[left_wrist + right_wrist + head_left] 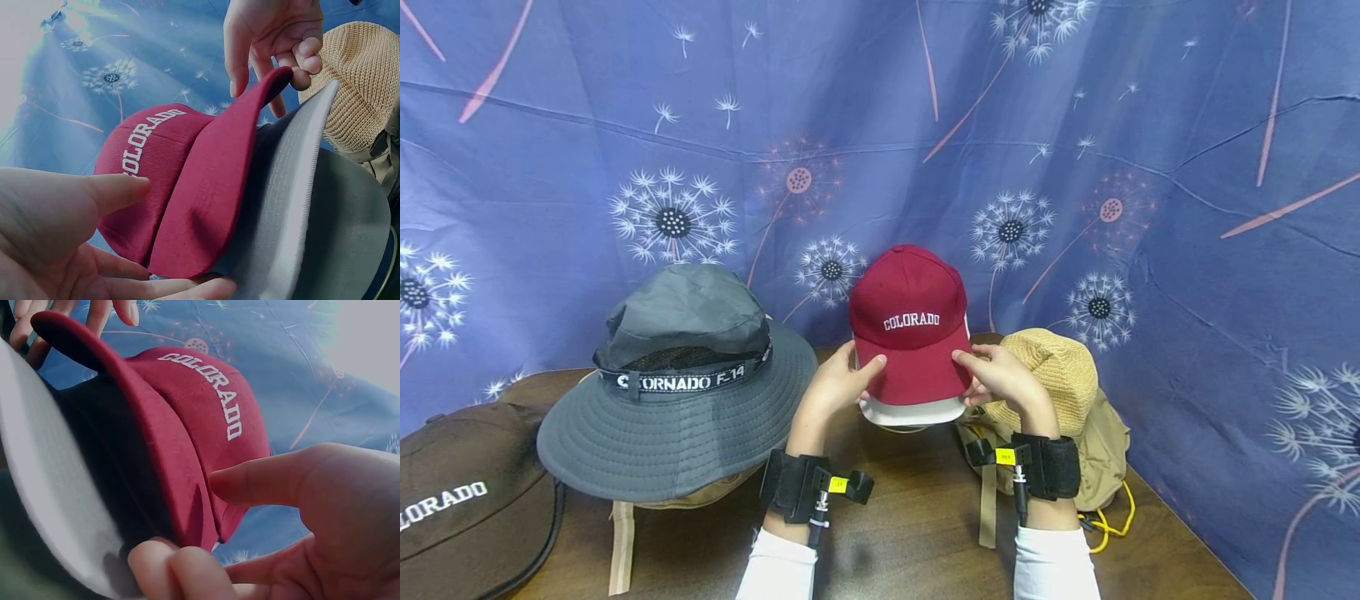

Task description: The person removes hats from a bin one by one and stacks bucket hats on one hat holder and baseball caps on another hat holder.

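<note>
A dark red baseball cap [908, 287] with white COLORADO lettering sits at the centre, over a pale cap whose white brim [913, 414] shows below it. My left hand [837, 382] pinches the left side of the red brim, thumb on top and fingers underneath. On the other side my right hand [1011, 379] does the same, its thumb [256, 481] lying near the seam between crown and brim. In the left wrist view the red brim stands apart from the pale brim [290, 187], with a grey-green brim [350, 219] beneath both.
To the left stands a wide-brimmed grey hat [677, 425], with a brown cap [467, 492] at the near left. A woven straw hat [1052, 367] tops a khaki hat [1108, 446] with a yellow cord on the right. Patterned blue cloth [880, 100] hangs behind the wooden table [910, 533].
</note>
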Tool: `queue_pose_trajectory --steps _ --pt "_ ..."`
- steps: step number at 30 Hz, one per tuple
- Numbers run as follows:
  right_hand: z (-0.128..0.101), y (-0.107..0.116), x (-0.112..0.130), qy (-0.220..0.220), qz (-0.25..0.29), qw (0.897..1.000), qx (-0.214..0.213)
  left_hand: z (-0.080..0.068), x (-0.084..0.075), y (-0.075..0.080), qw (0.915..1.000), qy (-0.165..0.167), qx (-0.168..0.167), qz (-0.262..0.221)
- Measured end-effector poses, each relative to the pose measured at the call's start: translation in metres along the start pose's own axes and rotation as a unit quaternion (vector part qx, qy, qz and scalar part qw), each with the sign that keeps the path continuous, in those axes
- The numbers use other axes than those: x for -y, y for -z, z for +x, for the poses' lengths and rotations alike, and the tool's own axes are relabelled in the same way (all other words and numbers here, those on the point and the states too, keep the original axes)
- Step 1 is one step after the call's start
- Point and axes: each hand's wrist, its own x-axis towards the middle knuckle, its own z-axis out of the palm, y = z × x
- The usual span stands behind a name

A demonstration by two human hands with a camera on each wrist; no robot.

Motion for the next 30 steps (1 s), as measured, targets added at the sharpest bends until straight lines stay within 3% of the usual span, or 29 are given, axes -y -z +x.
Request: queue_pose_trajectory --steps 30 --pt "0.0026 0.0013 -0.0044 -0.001 -0.03 1.0 -0.007 0.0019 0.0017 -0.0013 0.999 0.026 0.007 -0.034"
